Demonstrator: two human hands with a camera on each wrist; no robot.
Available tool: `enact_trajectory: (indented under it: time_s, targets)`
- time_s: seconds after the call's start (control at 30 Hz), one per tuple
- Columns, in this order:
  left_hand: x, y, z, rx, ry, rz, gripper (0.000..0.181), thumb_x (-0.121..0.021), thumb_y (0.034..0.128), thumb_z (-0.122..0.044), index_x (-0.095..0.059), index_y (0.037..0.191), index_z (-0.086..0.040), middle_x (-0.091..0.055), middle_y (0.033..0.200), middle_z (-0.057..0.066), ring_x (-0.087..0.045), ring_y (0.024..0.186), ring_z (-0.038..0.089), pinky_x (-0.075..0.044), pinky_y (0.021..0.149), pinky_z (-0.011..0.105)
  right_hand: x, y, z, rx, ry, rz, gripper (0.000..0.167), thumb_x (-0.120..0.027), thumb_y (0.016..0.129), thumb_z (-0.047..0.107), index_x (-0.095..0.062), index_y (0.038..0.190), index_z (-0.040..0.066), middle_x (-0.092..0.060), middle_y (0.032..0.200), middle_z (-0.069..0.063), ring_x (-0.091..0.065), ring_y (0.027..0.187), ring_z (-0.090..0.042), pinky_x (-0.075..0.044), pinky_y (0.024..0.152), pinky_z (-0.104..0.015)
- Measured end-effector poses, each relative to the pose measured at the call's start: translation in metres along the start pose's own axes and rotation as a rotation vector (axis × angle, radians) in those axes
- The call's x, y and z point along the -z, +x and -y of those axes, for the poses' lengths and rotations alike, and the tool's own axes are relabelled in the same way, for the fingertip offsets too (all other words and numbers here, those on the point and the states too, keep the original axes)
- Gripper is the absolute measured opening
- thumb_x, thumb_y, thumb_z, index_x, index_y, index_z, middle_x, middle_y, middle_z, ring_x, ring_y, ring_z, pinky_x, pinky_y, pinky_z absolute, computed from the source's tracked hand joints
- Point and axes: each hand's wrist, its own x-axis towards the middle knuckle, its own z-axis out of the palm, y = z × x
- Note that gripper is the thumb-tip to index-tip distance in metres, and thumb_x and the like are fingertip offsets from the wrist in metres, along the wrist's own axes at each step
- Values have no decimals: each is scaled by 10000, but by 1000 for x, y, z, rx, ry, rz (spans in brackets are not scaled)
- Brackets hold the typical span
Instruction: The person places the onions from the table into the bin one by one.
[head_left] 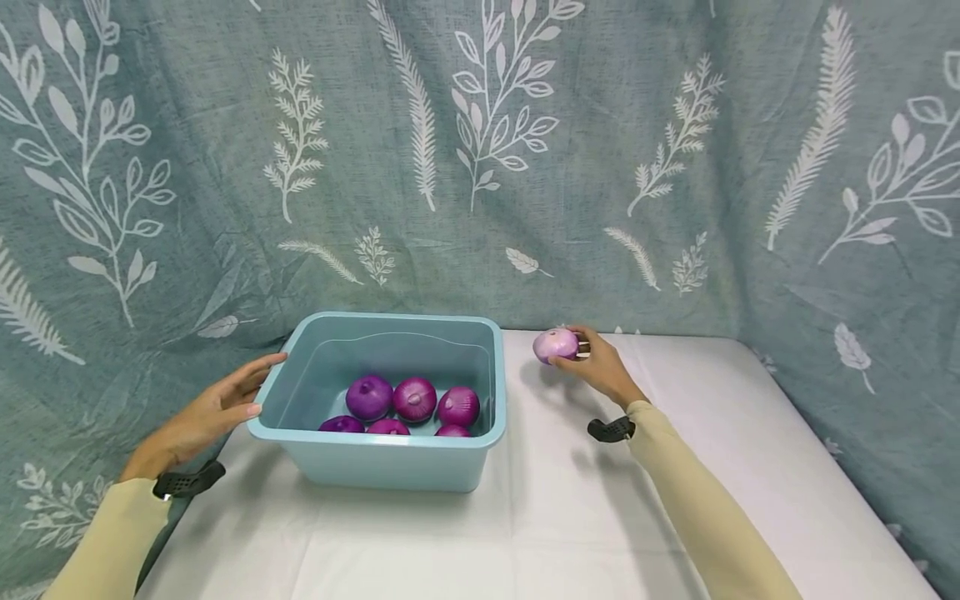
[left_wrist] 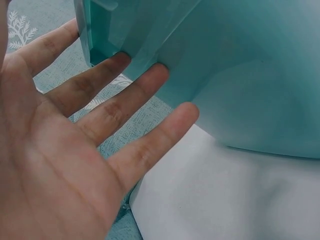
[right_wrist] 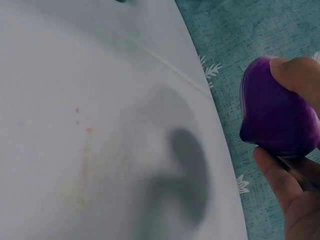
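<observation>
My right hand (head_left: 596,364) grips a purple onion (head_left: 553,345) between thumb and fingers, lifted above the white tabletop to the right of the bin. In the right wrist view the same onion (right_wrist: 277,110) shows dark purple, with a pointed end. A light blue plastic bin (head_left: 382,462) holds several purple onions (head_left: 415,399), the front ones partly hidden by its near wall. My left hand (head_left: 213,412) is at the bin's left side with its fingers spread. In the left wrist view those straight fingers (left_wrist: 115,112) lie against or close to the bin's wall.
A white cloth (head_left: 570,517) covers the table, whose far edge runs behind the bin. Behind and at both sides hangs a grey-green curtain (head_left: 480,250) with white leaf prints. Faint orange-brown stains (right_wrist: 86,160) mark the white surface in the right wrist view.
</observation>
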Motion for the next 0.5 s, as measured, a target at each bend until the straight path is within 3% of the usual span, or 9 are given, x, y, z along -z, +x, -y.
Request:
enact_trajectory:
  time_s: [0.17,0.27,0.4,0.5]
  targets:
    - [1,0,0,0,-8,5,661,-436,1095,-59,-159,1673,-218,-166,1695,78,-352,1422,-25,-442,1028,197,5,-3,10,26,-8,-4,836,-860,843,450,-471,1502,115,-569,1410,-124,-594,1224,-304,-530,960,-476]
    - [0,-2,-2,20,-7,4,672,-435,1094,-46,-149,1674,-227,-121,1709,76,-270,1466,5,-412,1034,165,6,-6,16,44,-1,4,829,-858,840,461,-475,1499,136,-572,1404,-102,-599,1220,-289,-539,951,-467]
    - [-2,-3,-5,54,6,-3,690,-445,1094,-42,-139,1675,-255,-60,1722,75,-65,1572,281,-358,1027,102,7,-10,26,79,30,26,826,-862,837,457,-476,1498,147,-573,1389,-90,-605,1210,-279,-550,945,-467]
    - [-2,-1,-7,52,9,1,695,-447,1095,-43,-130,1677,-254,-39,1724,87,64,1529,486,-340,1016,78,7,-13,36,115,52,34,833,-870,836,433,-473,1503,132,-573,1380,-93,-606,1202,-278,-549,958,-463]
